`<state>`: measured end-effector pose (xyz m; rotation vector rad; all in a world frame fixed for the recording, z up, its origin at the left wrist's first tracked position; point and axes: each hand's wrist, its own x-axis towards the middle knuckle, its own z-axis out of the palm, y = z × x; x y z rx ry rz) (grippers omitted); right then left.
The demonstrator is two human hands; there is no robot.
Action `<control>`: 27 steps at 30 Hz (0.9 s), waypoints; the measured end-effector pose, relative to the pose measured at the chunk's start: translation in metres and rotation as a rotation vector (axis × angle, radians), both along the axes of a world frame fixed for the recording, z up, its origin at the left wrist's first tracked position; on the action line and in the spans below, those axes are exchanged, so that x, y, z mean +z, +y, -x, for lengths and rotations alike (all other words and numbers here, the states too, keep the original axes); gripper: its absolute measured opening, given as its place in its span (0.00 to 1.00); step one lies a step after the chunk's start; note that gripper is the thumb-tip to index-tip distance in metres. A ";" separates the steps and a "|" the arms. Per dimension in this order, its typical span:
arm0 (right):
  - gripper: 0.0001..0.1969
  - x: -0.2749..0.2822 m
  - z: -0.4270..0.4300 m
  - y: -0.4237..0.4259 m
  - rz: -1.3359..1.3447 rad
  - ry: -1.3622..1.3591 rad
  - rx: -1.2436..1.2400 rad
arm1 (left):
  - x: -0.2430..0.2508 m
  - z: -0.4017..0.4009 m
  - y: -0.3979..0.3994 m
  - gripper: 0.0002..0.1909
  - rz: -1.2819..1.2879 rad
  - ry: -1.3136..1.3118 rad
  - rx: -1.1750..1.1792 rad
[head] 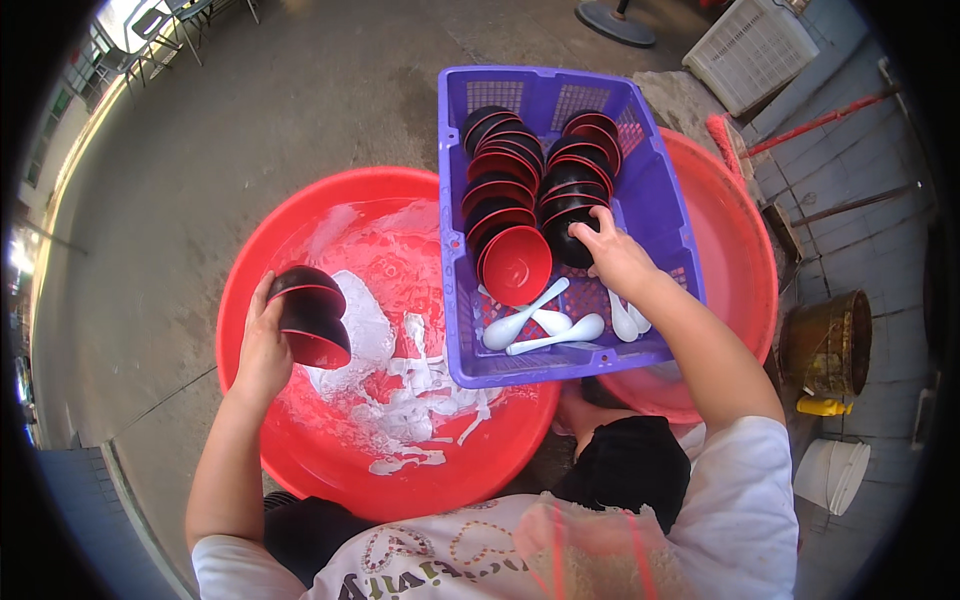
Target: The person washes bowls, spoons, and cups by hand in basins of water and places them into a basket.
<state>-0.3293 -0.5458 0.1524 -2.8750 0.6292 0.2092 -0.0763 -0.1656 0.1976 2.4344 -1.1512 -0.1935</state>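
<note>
My left hand (268,337) grips two black bowls with red insides (311,300) above the left side of a red plastic tub (247,247). Water and white spoons and dishes (420,390) lie in this tub. A purple plastic basket (694,255) rests across this tub and a second red tub. Two rows of nested black-and-red bowls (517,262) fill much of the basket, with several white spoons (555,334) near its front. My right hand (611,244) reaches in, its fingers on a black bowl (571,244) at the near end of the right row; whether they grip it is unclear.
The second red tub (739,247) stands at the right, holding water. Beyond it are a white crate (750,52), a red-handled brush (817,124), a stained bucket (825,345), a yellow bottle (821,406) and a white bucket (829,472). A round stand base (615,24) is farther off.
</note>
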 end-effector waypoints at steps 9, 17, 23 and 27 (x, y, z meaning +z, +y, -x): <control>0.20 -0.046 -0.023 -0.003 0.021 -0.213 -0.159 | 0.039 0.016 -0.047 0.29 0.116 -0.059 -0.092; 0.21 -0.026 -0.015 -0.002 -0.091 0.069 -0.501 | 0.068 0.035 -0.102 0.24 0.205 -0.066 -0.223; 0.33 -0.017 -0.010 0.003 -0.205 0.206 -0.500 | 0.075 0.056 -0.145 0.26 0.135 -0.134 -0.413; 0.37 -0.023 -0.021 0.005 -0.240 0.168 -0.598 | 0.070 0.072 -0.168 0.26 0.148 -0.095 -0.501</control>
